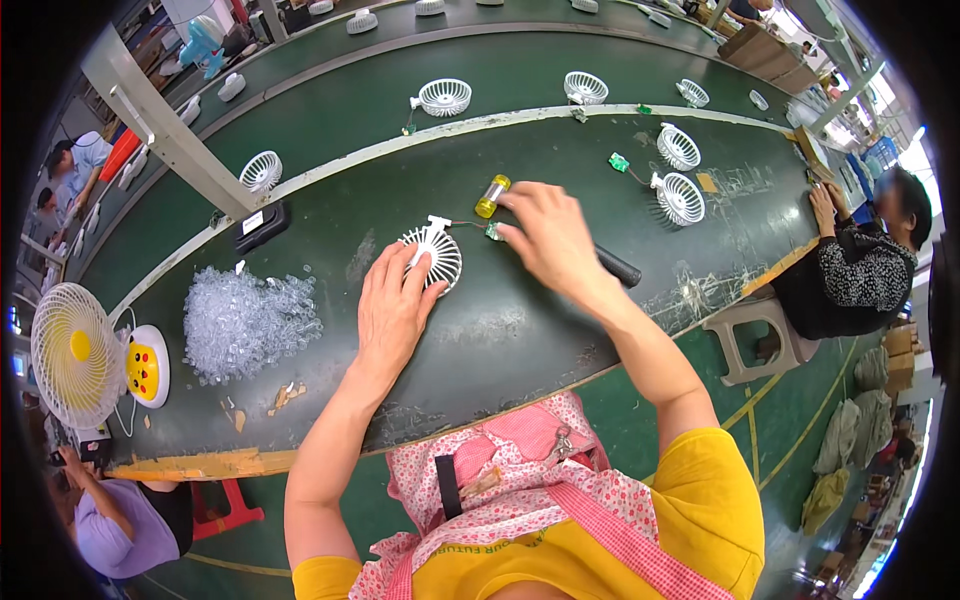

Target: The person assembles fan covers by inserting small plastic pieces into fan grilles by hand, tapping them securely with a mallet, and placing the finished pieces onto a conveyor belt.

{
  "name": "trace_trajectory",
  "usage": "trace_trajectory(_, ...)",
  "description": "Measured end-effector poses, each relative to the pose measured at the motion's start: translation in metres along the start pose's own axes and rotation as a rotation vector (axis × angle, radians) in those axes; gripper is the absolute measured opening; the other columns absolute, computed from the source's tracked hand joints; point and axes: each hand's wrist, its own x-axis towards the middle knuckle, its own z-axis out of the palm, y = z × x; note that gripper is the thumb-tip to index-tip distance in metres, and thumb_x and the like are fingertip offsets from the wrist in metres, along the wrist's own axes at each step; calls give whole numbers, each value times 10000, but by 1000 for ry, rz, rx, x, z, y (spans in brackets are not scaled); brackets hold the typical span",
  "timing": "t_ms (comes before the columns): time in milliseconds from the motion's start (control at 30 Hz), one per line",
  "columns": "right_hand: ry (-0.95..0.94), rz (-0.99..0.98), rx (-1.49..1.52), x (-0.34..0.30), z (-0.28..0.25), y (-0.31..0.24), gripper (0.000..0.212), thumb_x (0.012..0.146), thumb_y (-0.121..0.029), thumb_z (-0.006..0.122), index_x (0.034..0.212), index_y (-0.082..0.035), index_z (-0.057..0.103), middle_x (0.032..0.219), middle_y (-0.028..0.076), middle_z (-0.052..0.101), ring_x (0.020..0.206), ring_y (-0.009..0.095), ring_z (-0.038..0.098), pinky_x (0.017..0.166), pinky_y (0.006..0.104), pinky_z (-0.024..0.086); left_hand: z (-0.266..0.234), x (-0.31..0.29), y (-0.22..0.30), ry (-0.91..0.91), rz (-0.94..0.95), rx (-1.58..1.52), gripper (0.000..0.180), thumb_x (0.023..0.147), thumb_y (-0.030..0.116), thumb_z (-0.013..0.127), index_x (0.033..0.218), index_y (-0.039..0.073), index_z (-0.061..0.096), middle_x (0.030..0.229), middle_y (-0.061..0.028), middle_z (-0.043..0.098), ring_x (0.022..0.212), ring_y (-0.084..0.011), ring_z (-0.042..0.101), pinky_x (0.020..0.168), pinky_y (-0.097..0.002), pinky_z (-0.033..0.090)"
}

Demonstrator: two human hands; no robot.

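My left hand rests over a round white fan head, its fingers and thumb gripping the slatted cage against the table. From the cage's neck a thin red wire runs to a small green circuit board. Above that board is my right hand, slightly blurred, its thumb at the board and apart from the index finger. The index finger is close to a small cylinder with yellow ends; whether it touches is unclear. A black rod-like thing lies partly behind my right wrist.
A pile of clear plastic pieces and a black box lie left. White fan heads sit right; more ride the green conveyor. A desk fan stands at the left edge. A co-worker sits at the right.
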Motion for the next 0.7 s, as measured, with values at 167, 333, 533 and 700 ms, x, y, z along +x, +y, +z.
trace_trajectory(167,-133,178,-108,-21,3,41,275,925,-179,663,1178,-78,626,1043,111,606,972,306,592,798,431,482,1,5,6,8,12,37,390,816,143,768,1161,19,634,1209,-129,601,1152,-327,574,917,-436,493)
trace_trajectory(333,162,120,407,14,-40,-14,266,985,-60,583,1246,-23,620,772,139,524,667,269,548,622,375,447,0,2,4,43,6,36,388,793,126,786,1134,5,645,1144,-133,608,1089,-320,595,865,-417,516)
trace_trajectory(533,-244,57,163,0,-14,-29,267,991,-201,583,1208,-59,643,977,189,672,856,407,659,725,477,527,-1,1,4,43,19,11,375,798,160,777,1126,28,651,1130,-135,609,1074,-328,602,867,-424,513)
trace_trajectory(700,-184,174,86,5,-8,10,270,982,-236,589,1184,-72,662,988,153,680,907,380,662,748,459,530,-7,-1,-12,98,-85,-203,334,824,137,756,1126,36,657,1050,-136,659,1015,-309,638,876,-425,513)
